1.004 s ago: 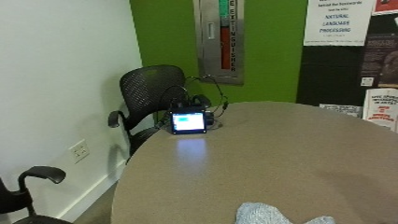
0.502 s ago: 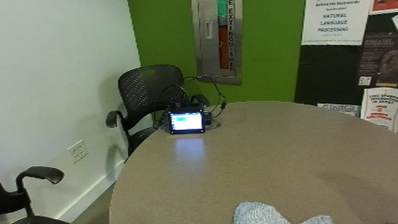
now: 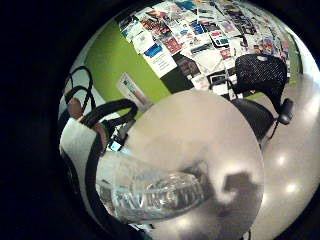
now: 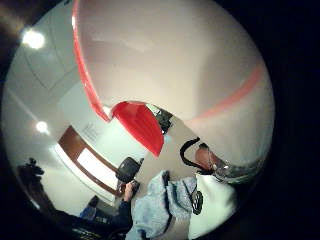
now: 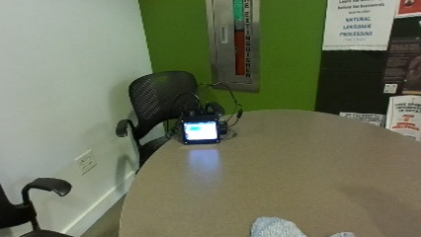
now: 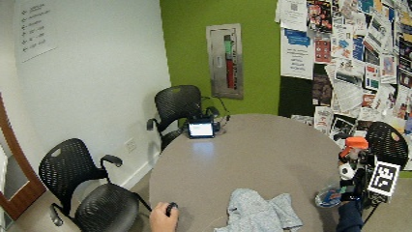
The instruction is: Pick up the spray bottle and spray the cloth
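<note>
— Holding anything?
— My gloved right hand (image 6: 353, 186) has its fingers wrapped round the spray bottle (image 6: 344, 169), lifted off the round table (image 6: 270, 150) at its right edge — orange nozzle on top.
— And the cloth (image 6: 257, 210)?
— Crumpled on the table's near edge, well apart from the bottle; my bare hand (image 6: 164, 217) rests left of it.

Your outside view sits low at the table (image 5: 276, 168) edge, facing the green wall and a small screen (image 5: 200, 131), with only a corner of the cloth (image 5: 276, 228) showing. Your wide outside view looks from higher and farther back, sharing that table, screen and cloth (image 6: 260, 211). Both palm views sit close against the spray bottle (image 3: 150, 192); the thumb-side one also looks down at the cloth (image 4: 160, 202)
</note>
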The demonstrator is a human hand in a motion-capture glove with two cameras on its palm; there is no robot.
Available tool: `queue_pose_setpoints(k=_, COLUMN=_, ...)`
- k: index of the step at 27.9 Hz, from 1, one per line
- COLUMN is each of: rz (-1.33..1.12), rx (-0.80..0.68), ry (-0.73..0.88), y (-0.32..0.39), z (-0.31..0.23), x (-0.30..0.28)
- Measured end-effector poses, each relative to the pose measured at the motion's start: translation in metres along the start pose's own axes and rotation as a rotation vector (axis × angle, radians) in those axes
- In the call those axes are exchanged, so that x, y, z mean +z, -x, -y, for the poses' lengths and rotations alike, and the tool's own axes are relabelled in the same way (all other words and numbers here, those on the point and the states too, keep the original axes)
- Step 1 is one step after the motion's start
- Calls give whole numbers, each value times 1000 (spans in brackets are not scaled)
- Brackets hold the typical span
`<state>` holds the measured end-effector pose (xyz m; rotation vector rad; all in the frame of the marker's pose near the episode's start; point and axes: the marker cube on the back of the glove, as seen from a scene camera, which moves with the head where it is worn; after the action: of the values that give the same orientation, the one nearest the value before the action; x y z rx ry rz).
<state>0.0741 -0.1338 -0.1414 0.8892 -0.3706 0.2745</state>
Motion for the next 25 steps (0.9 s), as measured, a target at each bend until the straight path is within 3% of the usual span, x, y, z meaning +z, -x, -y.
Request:
queue_pose_setpoints(k=18, rz=-61, rx=-37, ry=20, y=3, z=-5, x=-9)
queue_pose_setpoints(k=25, rz=-266, rx=-373, ry=69, y=90, z=-2, x=-13)
